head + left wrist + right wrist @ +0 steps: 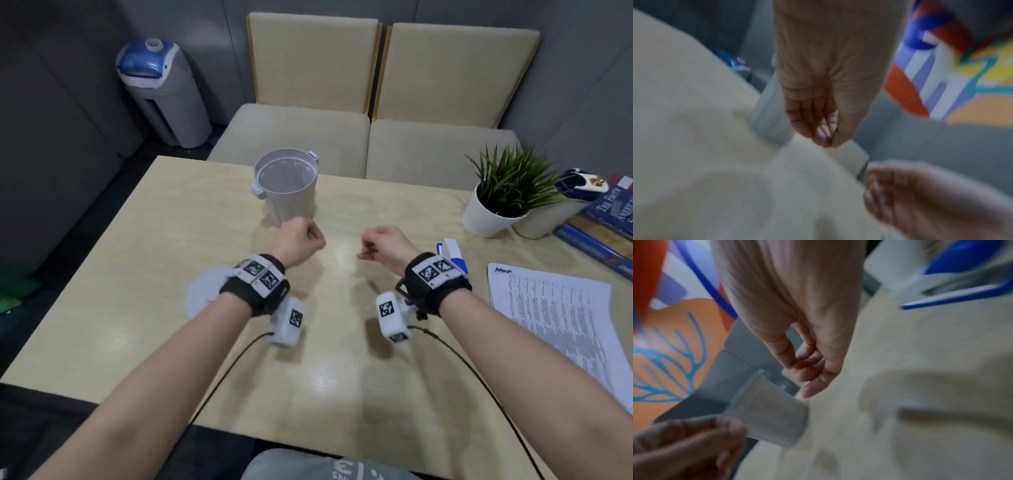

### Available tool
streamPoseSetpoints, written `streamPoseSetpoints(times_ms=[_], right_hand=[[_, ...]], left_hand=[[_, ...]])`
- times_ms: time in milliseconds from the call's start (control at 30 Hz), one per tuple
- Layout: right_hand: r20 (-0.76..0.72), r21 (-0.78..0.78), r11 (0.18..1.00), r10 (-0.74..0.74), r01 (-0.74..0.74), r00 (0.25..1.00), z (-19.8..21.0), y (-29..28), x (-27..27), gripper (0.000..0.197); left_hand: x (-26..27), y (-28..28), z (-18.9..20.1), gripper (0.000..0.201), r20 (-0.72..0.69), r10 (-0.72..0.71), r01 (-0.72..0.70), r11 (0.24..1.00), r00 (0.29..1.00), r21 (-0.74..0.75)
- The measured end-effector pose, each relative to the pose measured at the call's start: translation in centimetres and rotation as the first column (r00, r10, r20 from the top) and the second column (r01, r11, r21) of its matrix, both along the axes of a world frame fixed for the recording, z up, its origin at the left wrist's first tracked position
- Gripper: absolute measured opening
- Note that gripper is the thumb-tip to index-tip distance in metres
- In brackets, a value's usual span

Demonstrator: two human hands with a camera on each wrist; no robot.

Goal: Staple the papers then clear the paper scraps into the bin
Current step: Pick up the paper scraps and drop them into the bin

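A white bin (291,205) stands on the pale wooden table (137,274), just beyond both hands. My left hand (301,241) hovers in front of it, curled into a fist with nothing visible inside; the left wrist view shows the left hand (824,126) with its fingers folded onto the palm beside the bin (768,116). My right hand (380,245) hangs loosely curled and empty. A crumpled white paper scrap (202,291) lies under my left wrist. The blue and white stapler (452,251) sits behind my right wrist. Printed papers (555,308) lie at the right.
A potted plant (503,192) and stacked books (603,226) occupy the table's far right corner. Two beige chairs (308,137) face the table's far edge. A water dispenser (161,85) stands on the floor at the left. Black cables trail from my wrists.
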State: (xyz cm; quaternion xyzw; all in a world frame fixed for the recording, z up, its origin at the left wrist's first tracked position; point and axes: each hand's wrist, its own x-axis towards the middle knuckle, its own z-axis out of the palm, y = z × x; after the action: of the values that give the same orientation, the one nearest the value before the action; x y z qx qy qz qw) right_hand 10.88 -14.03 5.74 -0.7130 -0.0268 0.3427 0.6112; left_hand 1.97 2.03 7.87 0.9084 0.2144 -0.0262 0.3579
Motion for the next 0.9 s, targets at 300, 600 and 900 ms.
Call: streamPoseSetpoints(times_ms=[300, 600, 900], right_hand=[[0.369, -0.232, 0.964, 0.214, -0.133, 0.904, 7.2, 13.5, 6.7, 0.032], [0.562, -0.505, 0.862, 0.363, -0.039, 0.743, 6.0, 16.8, 6.5, 0.020], [0.649, -0.335, 0.941, 0.257, -0.034, 0.716, 6.4, 13.0, 4.2, 0.017]], left_hand=[[6.3, 10.2, 6.9, 0.013, 0.202, 0.200, -0.238, 0.953, 0.959, 0.186], [8.8, 11.2, 4.6, 0.010, 0.051, 0.130, -0.139, 0.948, 0.990, 0.287], [6.9, 9.2, 4.9, 0.010, 0.160, 0.086, -0.135, 0.933, 0.983, 0.333]])
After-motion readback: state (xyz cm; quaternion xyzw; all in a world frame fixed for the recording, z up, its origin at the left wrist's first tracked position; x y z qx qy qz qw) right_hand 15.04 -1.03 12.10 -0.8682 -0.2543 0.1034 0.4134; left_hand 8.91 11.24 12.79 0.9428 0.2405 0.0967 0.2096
